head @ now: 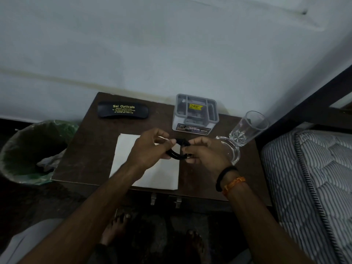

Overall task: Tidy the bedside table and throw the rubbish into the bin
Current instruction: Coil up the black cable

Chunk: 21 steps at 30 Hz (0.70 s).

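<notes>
Both hands hold a black coiled cable (178,149) just above the dark brown bedside table (89,149). My left hand (150,147) pinches its left side and my right hand (203,151) grips its right side, where the loops are bunched. Under the hands a white paper napkin (162,174) lies flat on the table. A black spectacle case (122,111) with yellow lettering rests at the back left. At the back middle stands a grey compartment organiser (196,113). An empty clear glass (245,132) stands at the right.
A bin (28,151) with a green liner stands on the floor left of the table, with crumpled paper inside. A striped mattress (308,178) and dark bed frame are at the right. A pale wall rises behind the table. My bare feet are below the table's front edge.
</notes>
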Available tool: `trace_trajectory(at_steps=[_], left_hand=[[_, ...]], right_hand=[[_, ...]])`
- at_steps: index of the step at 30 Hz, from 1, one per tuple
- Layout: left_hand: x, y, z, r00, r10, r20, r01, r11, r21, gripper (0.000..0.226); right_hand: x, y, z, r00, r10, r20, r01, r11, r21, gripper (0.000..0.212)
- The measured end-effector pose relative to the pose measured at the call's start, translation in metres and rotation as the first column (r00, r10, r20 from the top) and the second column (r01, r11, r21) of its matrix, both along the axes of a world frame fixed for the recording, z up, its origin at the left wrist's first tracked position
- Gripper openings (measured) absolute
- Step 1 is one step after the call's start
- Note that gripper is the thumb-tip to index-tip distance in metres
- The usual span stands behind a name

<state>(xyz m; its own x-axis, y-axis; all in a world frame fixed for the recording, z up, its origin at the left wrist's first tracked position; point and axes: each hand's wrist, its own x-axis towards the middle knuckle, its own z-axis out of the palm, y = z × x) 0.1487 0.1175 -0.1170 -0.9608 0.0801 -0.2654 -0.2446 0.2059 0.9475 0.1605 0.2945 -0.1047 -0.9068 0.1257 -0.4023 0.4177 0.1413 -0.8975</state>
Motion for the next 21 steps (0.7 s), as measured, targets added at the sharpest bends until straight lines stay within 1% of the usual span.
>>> trace_trajectory(at_steps=[3,5,7,10,14,16,18,19,21], left_hand=[[-0.003,-0.016,0.003,0.998,0.053,0.033,-0.052,0.998,-0.02,0.036],[-0.005,-0.029,0.003,0.995,0.103,0.01,-0.102,0.991,-0.089,0.035],[-0.007,-0.043,0.0,0.99,0.129,-0.047,-0.136,0.971,-0.196,0.029],[-0.008,-0.062,-0.004,0.992,0.106,-0.071,-0.125,0.92,-0.371,0.025],[-0.006,-0.081,-0.009,0.999,0.022,-0.039,-0.04,0.846,-0.532,0.031],[-0.006,-0.089,-0.01,1.0,0.009,-0.022,-0.02,0.834,-0.551,0.031],[-0.007,-0.096,-0.011,1.0,0.004,-0.005,-0.006,0.829,-0.559,0.033],[-0.008,-0.1,-0.011,1.0,0.0,0.002,0.001,0.826,-0.564,0.035],[-0.009,-0.105,-0.013,1.0,-0.019,0.016,0.025,0.825,-0.565,0.038]], right_hand=[[-0.009,-0.017,-0.003,0.998,-0.058,-0.004,0.058,0.998,-0.016,0.024],[-0.018,-0.029,-0.006,0.995,-0.103,0.009,0.104,0.993,-0.054,0.024],[-0.028,-0.039,-0.013,0.988,-0.153,0.022,0.154,0.984,-0.086,0.018],[-0.045,-0.055,-0.021,0.974,-0.224,0.024,0.225,0.971,-0.078,0.019],[-0.066,-0.079,-0.032,0.965,-0.258,0.043,0.26,0.965,-0.037,0.021],[-0.073,-0.09,-0.036,0.964,-0.262,0.047,0.263,0.964,-0.027,0.018],[-0.078,-0.099,-0.037,0.963,-0.268,0.03,0.269,0.962,-0.051,0.012],[-0.081,-0.103,-0.038,0.965,-0.263,0.015,0.263,0.963,-0.056,0.015],[-0.084,-0.111,-0.038,0.974,-0.224,-0.026,0.224,0.975,0.0,0.03]])
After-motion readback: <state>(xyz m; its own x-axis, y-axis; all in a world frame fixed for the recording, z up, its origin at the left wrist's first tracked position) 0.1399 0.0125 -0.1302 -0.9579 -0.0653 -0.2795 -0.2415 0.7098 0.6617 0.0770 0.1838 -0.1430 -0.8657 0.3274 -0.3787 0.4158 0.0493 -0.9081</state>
